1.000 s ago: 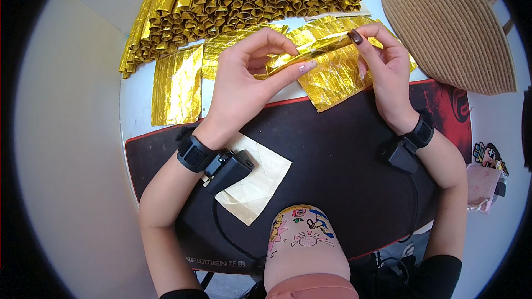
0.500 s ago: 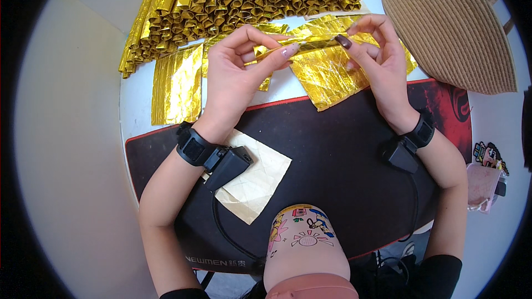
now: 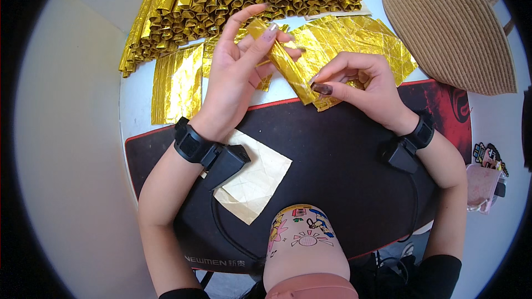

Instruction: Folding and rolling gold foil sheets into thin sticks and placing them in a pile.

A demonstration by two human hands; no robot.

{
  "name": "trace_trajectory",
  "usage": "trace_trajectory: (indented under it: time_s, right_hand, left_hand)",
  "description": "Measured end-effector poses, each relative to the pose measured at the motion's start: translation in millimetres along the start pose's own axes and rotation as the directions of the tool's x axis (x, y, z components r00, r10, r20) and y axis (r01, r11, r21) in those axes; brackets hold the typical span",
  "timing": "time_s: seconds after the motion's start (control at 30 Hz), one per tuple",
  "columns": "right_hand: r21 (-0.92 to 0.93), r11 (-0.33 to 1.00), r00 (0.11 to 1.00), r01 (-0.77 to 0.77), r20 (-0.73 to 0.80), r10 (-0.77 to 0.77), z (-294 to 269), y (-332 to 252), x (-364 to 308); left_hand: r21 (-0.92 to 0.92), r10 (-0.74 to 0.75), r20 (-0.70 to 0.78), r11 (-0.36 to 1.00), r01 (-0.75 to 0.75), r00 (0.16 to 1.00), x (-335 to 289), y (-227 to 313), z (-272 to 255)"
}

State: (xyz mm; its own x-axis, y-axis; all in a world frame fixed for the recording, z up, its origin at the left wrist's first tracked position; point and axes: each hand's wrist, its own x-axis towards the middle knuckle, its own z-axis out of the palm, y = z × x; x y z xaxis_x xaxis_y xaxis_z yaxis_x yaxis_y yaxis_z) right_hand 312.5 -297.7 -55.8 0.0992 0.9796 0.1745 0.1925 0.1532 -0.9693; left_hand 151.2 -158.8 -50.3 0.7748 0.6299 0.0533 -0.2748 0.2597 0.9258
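A narrow roll of gold foil paper [image 3: 288, 65] slants between my hands above the table. My left hand [image 3: 235, 63] grips its upper end, thumb on top and the fingers behind, with the index finger raised. At the lower end, my right hand [image 3: 368, 80] pinches the roll's edge between thumb and fingertips. Behind and below the roll lie loose gold foil sheets [image 3: 360, 39], partly covered by my hands. Another gold sheet [image 3: 177, 86] lies flat left of my left hand.
A large stack of gold foil tubes [image 3: 238, 0] fills the back of the table. A woven straw bag [image 3: 449, 27] stands at the back right. A cream paper sheet [image 3: 257, 180] lies on the black mat [image 3: 332, 160]. A pink rounded object with cartoon prints [image 3: 305, 243] is at the bottom.
The foil roll has turned from nearly level to a steep slant. My right hand has come down and toward the left; my left hand has shifted its fingers on the upper end.
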Motion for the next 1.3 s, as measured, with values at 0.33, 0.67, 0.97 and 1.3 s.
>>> trace_trajectory:
  time_s: [0.33, 0.67, 0.97, 1.3]
  right_hand:
    - [-0.091, 0.989, 0.964, 0.117, -0.228, -0.135, 0.7, -0.1, 1.9]
    - [-0.181, 0.974, 0.966, 0.135, -0.197, -0.170, -1.3, 2.5, 2.6]
    - [-0.188, 0.974, 0.962, 0.122, -0.218, -0.163, 0.5, -0.5, 2.3]
    - [-0.218, 0.968, 0.958, 0.122, -0.227, -0.172, 5.5, -8.8, 2.0]
  left_hand:
    - [0.095, -0.235, 0.304, 0.972, 0.216, 0.923, -14.7, -2.5, 17.1]
    - [0.206, -0.288, 0.330, 0.951, 0.229, 0.899, -13.8, -3.1, 16.5]
    - [0.255, -0.291, 0.304, 0.942, 0.217, 0.907, -16.2, -9.4, 18.4]
    - [0.424, -0.281, 0.318, 0.896, 0.129, 0.905, -17.8, -11.3, 22.2]
